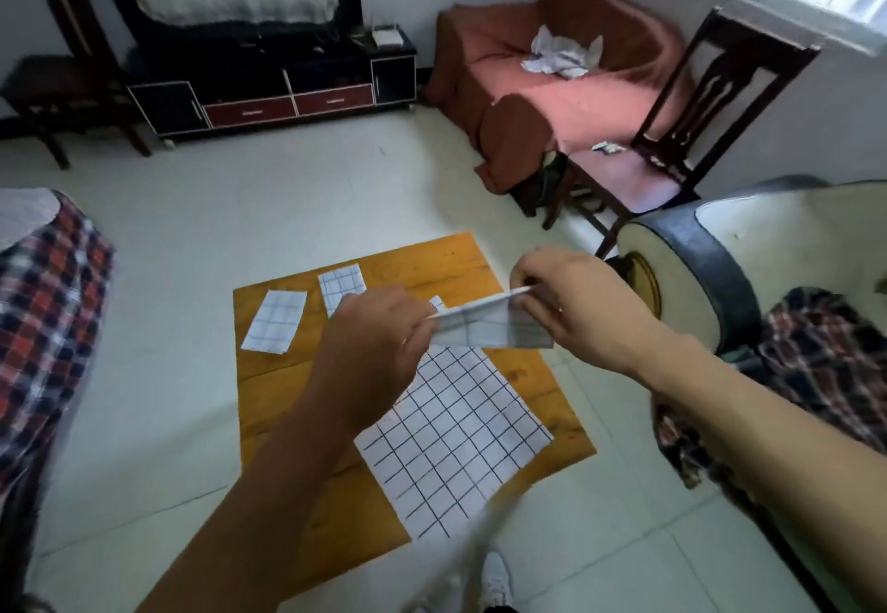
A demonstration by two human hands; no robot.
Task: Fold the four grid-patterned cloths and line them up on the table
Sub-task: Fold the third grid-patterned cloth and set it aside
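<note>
The grid-patterned cloth being folded (494,324) hung in the air at the centre of the frame, above the wooden bench (288,372), and I saw it stretched between both hands. My left hand (379,339) pinched its left end with curled fingers, and my right hand (571,305) pinched the upper right edge between thumb and fingers. The cloth was already doubled over into a narrow strip, its lower edge hanging just above the bench.

Below the hands, 1 unfolded cloth (456,439) lay flat on the right half of the bench, reaching toward the near edge at the lower centre of the frame. 2 folded cloths lay toward the far side: the left folded cloth (274,327) near the upper left corner of the bench, and the second folded cloth (341,285) just to its right, partly hidden behind my left hand. The 2 were apart, with bare wood between them.

In the upper right of the frame stood a sofa (552,84) under a reddish cover, with a dark wooden chair (696,123) beside it.
</note>
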